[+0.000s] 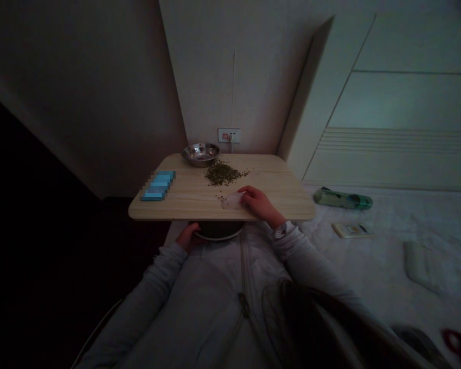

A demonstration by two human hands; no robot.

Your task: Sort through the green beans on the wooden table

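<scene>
A heap of small dark green beans or grains (221, 173) lies on the light wooden table (292, 205), with a few strays nearer the front edge. My right hand (262, 205) rests over the front right of the tabletop, its fingers closed on a pale, see-through flat piece (232, 200) whose kind I cannot make out. Several strays are beside that piece. Below the front edge, my left hand (187, 238) grips the left rim of a bowl (221, 237) on my lap. The tabletop hides part of this bowl, and its inside looks dark.
A shiny metal bowl (200, 154) stands at the back left, touching the heap. A phone with a blue screen (158, 185) lies at the left. A wall socket (229, 135) is behind. On the bed are a green bottle-shaped pack (343, 199) and a pale rectangular thing (352, 230).
</scene>
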